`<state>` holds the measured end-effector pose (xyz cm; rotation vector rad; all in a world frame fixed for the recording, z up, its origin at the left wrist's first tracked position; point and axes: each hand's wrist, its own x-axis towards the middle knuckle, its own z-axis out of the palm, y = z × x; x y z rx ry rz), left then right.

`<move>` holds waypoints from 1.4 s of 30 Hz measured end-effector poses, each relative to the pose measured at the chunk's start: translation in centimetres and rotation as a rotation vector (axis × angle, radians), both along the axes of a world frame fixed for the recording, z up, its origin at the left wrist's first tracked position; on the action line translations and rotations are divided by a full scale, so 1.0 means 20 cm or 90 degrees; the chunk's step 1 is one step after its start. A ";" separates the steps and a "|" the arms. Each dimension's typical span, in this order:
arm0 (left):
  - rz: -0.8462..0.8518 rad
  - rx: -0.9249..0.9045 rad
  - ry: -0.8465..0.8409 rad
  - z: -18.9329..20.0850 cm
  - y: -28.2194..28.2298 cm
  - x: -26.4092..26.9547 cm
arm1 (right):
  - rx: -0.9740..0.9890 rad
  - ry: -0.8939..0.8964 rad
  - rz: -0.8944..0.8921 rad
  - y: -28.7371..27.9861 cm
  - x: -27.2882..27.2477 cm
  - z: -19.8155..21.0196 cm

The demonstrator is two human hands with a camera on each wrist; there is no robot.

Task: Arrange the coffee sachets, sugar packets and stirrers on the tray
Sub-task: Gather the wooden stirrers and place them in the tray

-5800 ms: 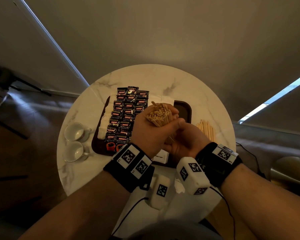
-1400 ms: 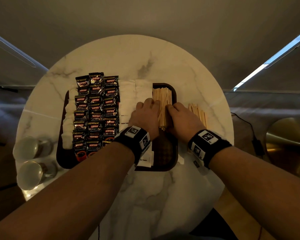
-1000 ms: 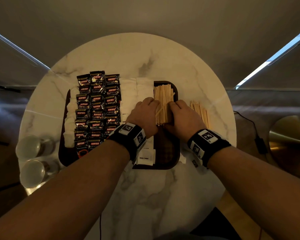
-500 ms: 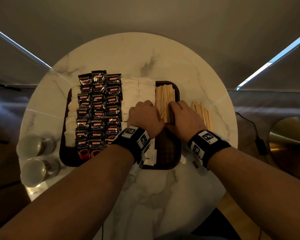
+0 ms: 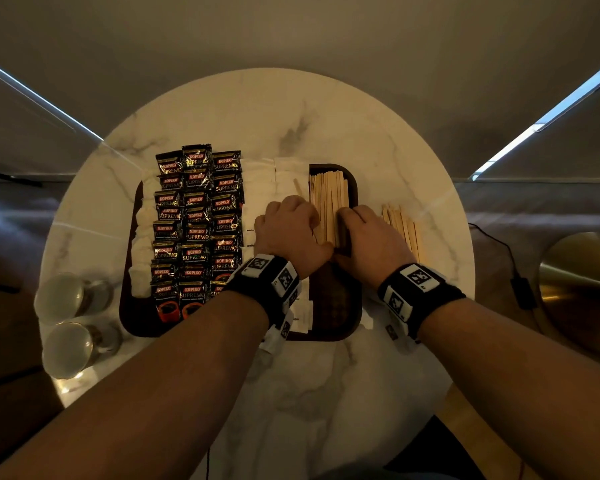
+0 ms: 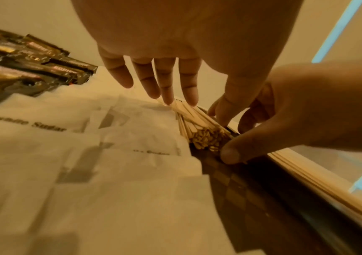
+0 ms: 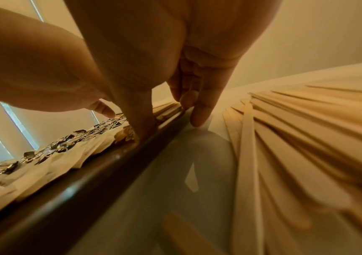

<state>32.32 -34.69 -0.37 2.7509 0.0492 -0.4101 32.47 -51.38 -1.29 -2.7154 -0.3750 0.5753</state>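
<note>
A dark tray point(image 5: 355, 306) on the round marble table holds rows of black coffee sachets point(image 5: 196, 220), white sugar packets point(image 5: 274, 181) and a bundle of wooden stirrers point(image 5: 328, 199) at its right end. My left hand point(image 5: 309, 216) touches the bundle's left side with nearly straight fingers point(image 6: 167, 86). My right hand point(image 5: 347, 220) presses its right side along the tray rim point(image 7: 88, 186), thumb point(image 6: 230, 153) at the bundle's near end. One stray stirrer point(image 5: 298, 187) lies on the sugar packets. More loose stirrers point(image 5: 400, 226) lie on the table right of the tray.
Two white cups point(image 5: 63, 299) stand at the table's left edge. More white packets point(image 5: 142, 244) line the tray's left end. A black cable point(image 5: 506, 251) and a gold round object point(image 5: 582, 289) are off the table at the right.
Since 5.8 s ago the stirrer bundle went from my hands onto the tray. In the last second both hands closed in on its sides, and the stick lying askew on it is gone.
</note>
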 end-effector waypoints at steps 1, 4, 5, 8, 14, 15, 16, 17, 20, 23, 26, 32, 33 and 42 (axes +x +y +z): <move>-0.014 0.004 0.002 0.00 0.00 0.00 | 0.004 0.003 0.003 -0.01 0.00 0.00; -0.031 0.035 0.021 0.01 0.01 0.02 | 0.008 0.009 0.013 -0.02 0.01 0.00; -0.038 0.040 0.028 0.02 0.02 0.02 | 0.008 0.006 0.017 -0.02 0.01 0.00; -0.061 0.012 0.035 0.01 0.03 0.01 | 0.008 -0.004 0.020 -0.02 0.02 -0.01; -0.095 -0.108 0.000 0.01 0.02 -0.03 | 0.020 -0.009 0.020 -0.03 0.01 -0.01; -0.103 -0.123 0.004 0.00 0.02 -0.03 | 0.022 -0.008 0.021 -0.04 0.01 0.00; -0.111 -0.130 0.006 0.00 0.03 -0.03 | 0.025 -0.007 0.021 -0.04 0.01 0.00; -0.116 -0.130 0.006 -0.01 0.03 -0.02 | 0.028 -0.008 0.019 -0.04 0.00 0.00; -0.117 -0.126 0.014 -0.03 0.04 -0.01 | 0.028 -0.020 0.014 -0.04 0.00 -0.01; -0.123 -0.119 0.001 -0.02 0.03 -0.02 | 0.012 -0.020 0.018 -0.02 0.01 0.01; -0.122 -0.097 -0.029 0.03 0.02 -0.06 | 0.039 0.002 -0.002 -0.06 0.00 0.08; -0.152 -0.059 0.021 0.15 -0.17 -0.42 | 0.050 -0.008 -0.298 -0.43 -0.06 0.16; -0.210 -0.023 0.026 0.14 -0.22 -0.48 | 0.010 0.024 -0.327 -0.48 -0.07 0.16; -0.273 0.199 0.021 0.03 -0.45 -0.34 | -0.116 0.140 -0.293 -0.32 -0.10 0.08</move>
